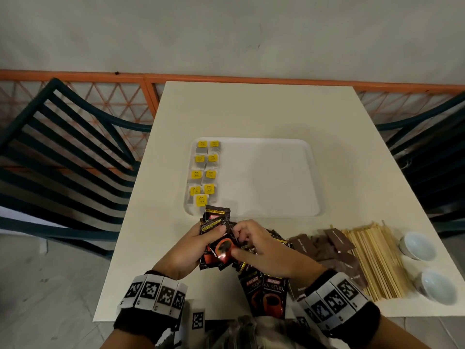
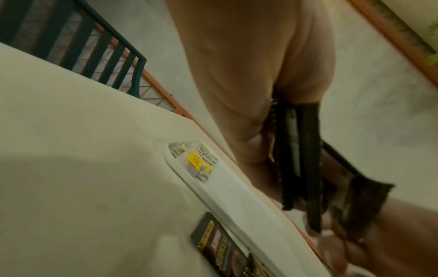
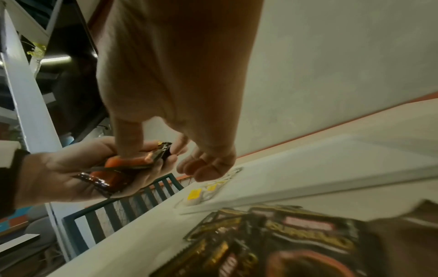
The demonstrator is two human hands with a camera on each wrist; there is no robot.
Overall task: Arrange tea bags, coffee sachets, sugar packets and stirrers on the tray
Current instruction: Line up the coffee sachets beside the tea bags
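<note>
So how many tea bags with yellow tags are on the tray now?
9 tea bags, all at the left end of the tray: four pairs in two columns, plus one alone at the near end. None seems hidden.

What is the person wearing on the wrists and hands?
Both hands are bare: left hand, right hand. Each wrist carries a black cuff ringed with white tiles printed with black square code markers, left band and right band. No gloves, rings or cables are visible.
</note>
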